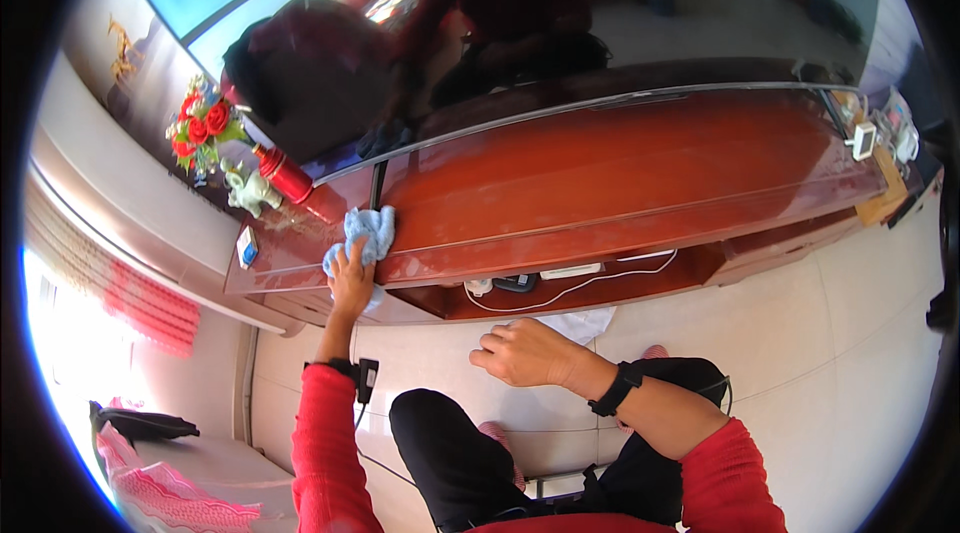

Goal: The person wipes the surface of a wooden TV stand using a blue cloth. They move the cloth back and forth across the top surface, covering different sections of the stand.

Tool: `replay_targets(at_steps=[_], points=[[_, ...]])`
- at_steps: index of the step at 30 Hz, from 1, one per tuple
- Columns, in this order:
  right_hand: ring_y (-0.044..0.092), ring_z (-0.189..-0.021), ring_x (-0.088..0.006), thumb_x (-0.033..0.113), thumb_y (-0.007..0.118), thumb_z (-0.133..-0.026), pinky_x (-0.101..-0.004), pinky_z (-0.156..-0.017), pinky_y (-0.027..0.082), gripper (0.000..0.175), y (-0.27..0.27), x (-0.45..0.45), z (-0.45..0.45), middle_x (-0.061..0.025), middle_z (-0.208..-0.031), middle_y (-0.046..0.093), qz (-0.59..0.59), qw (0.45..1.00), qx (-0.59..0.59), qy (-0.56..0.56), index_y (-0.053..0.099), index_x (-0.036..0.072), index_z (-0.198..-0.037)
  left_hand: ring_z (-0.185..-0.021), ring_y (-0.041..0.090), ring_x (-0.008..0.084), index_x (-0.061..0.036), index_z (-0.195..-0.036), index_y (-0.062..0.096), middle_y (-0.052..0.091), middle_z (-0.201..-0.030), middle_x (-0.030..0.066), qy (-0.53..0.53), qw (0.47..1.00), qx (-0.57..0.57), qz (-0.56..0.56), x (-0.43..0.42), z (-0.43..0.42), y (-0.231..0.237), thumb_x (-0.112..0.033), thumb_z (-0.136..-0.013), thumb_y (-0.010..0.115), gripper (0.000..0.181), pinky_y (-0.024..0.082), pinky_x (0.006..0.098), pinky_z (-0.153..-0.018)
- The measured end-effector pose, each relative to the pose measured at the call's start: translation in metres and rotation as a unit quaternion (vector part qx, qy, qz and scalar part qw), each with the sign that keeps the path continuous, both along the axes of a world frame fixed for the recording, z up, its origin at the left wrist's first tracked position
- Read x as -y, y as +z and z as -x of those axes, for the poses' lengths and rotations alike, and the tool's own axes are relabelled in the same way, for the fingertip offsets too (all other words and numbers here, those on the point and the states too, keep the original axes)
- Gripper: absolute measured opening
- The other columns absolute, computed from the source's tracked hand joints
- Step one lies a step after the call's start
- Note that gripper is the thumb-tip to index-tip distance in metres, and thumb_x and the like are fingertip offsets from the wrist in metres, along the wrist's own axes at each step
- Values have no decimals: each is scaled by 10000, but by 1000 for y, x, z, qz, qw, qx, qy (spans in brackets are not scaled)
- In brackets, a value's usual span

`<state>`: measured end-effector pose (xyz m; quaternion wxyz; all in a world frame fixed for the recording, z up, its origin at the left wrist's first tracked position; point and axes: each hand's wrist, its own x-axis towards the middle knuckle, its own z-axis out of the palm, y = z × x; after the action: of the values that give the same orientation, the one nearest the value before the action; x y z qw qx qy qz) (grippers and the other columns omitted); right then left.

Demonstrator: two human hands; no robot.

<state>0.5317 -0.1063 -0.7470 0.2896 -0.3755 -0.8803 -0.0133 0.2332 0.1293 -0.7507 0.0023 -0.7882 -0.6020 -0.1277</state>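
My left hand (351, 279) lies on a light-blue cloth (370, 227) at the front edge of a glossy red-brown TV cabinet (555, 180), gripping it with bent fingers. The cloth is bunched up near the black stand leg of a large television, and part of it hangs over the edge. My right hand (516, 351) is held in the air in front of the cabinet's open shelf, above the floor and my knees; its fingers are curled and no object shows in it.
Left on the cabinet are a red bottle (283, 174), a pale elephant figurine (251, 188), red artificial roses (204, 124) and a small blue-and-white box (247, 247). A dark television screen (675, 15) stands behind. White devices and a cable (555, 302) lie in the shelf. A white gadget (863, 141) sits far right.
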Motion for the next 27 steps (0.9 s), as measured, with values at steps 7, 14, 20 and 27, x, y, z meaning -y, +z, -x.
replay_targets(at_steps=[7, 14, 20, 27], points=[[716, -883, -254, 116, 570, -888, -396, -711, 537, 164, -31, 8, -6, -85, -916, 736, 262, 940, 184, -121, 710, 102, -972, -1406, 340, 475, -334, -1469, 424, 353, -1535, 239, -138, 990, -2, -8, 64, -101, 8, -254, -913, 665, 612, 294, 716, -1055], [702, -974, -261, 164, 547, -919, -419, -784, 531, 217, -50, 16, 10, -76, -1016, 742, 281, 933, 198, -108, 732, 130, -1028, -1421, 274, 507, -331, -1518, 346, 299, -1559, 213, -319, 944, -55, 58, 113, -233, 38, -272, -963, 611, 618, 252, 723, -1088], [716, -839, -253, 133, 632, -817, -467, -696, 522, 146, -79, 29, 30, -47, -852, 746, 228, 960, 141, -83, 775, 119, -841, -1436, 248, 524, -310, -1507, 346, 266, -1576, 193, -469, 879, -61, 61, 141, -341, 46, -262, -987, 582, 573, 223, 730, -1118], [679, -792, -172, 64, 689, -780, -380, -528, 418, 171, -163, 7, 76, 80, -812, 710, 203, 960, 164, -100, 794, 153, -881, -1450, 237, 507, -327, -1508, 342, 258, -1588, 194, -517, 849, -80, 67, 163, -452, 51, -265, -1003, 555, 551, 204, 705, -1153]])
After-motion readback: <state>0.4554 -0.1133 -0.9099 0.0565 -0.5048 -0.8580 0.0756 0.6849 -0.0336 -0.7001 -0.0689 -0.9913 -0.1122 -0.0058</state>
